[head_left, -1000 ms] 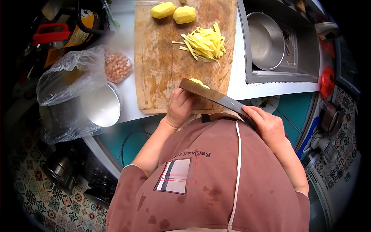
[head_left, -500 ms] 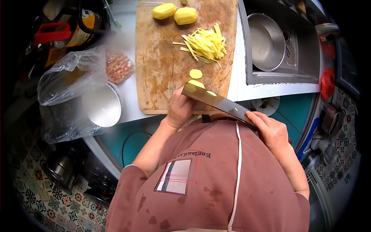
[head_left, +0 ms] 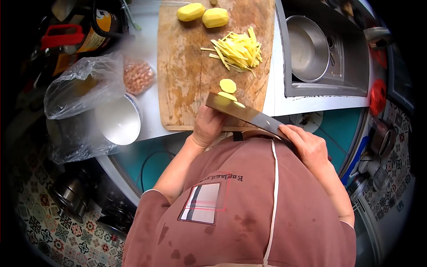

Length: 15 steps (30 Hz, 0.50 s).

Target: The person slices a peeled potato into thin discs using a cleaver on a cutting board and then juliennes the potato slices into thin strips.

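My right hand (head_left: 307,143) is closed round the handle end of a wide knife (head_left: 249,116), whose blade slants up and left over the near part of the wooden cutting board (head_left: 182,89). Behind the blade my left hand (head_left: 207,125) is closed, fingers bent; what it holds is hidden by the blade. Thin potato slices (head_left: 228,85) lie just beyond the knife, one partly against the blade. Farther up the board sits a heap of potato strips (head_left: 238,50), with two whole peeled potatoes (head_left: 215,18) behind it.
Left of the board are a white bowl (head_left: 121,122), a clear plastic bag (head_left: 73,89) and a bag of reddish nuts (head_left: 138,76). On the right, a metal pot (head_left: 307,49) stands in the grey sink (head_left: 356,84). Dark bottles crowd the back left.
A slice that was not visible a second ago now lies flat beyond the knife. The blade dipped slightly towards me, then moved back up and left. Both hands keep nearly the same places.
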Each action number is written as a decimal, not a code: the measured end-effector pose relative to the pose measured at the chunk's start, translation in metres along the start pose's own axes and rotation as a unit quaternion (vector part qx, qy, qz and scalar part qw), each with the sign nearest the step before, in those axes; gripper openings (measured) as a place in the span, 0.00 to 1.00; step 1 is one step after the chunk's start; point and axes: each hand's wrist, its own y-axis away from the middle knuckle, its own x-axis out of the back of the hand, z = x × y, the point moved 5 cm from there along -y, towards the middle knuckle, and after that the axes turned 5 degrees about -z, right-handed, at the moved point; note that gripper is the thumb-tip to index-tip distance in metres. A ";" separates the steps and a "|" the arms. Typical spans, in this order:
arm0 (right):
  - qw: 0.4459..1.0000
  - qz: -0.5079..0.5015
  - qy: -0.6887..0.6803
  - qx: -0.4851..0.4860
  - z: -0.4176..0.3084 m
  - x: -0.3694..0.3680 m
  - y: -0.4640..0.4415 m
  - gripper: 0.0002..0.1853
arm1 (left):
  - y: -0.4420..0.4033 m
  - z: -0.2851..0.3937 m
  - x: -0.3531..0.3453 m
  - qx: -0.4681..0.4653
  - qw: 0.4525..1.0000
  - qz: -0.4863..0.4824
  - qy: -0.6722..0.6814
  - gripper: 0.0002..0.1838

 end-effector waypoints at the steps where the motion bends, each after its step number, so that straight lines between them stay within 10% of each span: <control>1: 1.000 -0.008 0.004 -0.007 -0.001 0.007 0.006 0.26 | 0.002 -0.003 -0.002 0.013 1.000 -0.002 0.018 0.15; 15: 0.999 0.022 -0.021 0.030 0.008 -0.041 -0.034 0.25 | 0.006 0.001 -0.003 -0.026 0.998 0.025 -0.057 0.17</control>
